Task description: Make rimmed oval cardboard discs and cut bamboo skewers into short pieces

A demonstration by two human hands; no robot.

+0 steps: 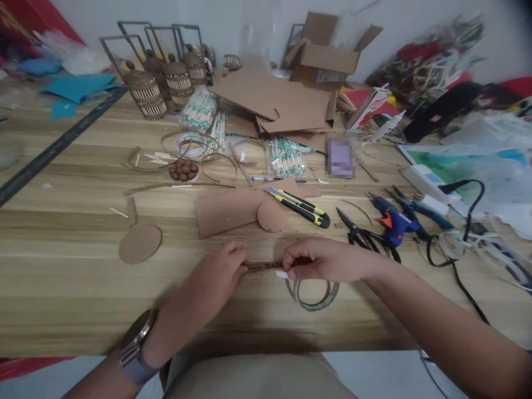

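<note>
A narrow brown cardboard strip (262,266) with dark printed marks lies between my two hands, low over the tabletop. My left hand (224,271) has its fingers closed on the strip's left end. At the other end, my right hand (312,260) pinches with thumb and forefinger, and a small white piece (282,274) shows by the thumb tip. Below the right hand rests a thin grey ring (320,305), which looks like a nearly used-up roll of tape. Just beyond the hands are a cardboard disc (272,216) and a yellow-black utility knife (301,207) on a cardboard sheet (222,209).
Scissors (366,235), a blue glue gun (393,219) and pliers (419,209) lie at the right among cables. Another cardboard disc (140,244) is at the left. Farther back stand stick-covered lanterns (146,94), brown balls (183,170), bagged sticks (287,158) and a cardboard box (324,61).
</note>
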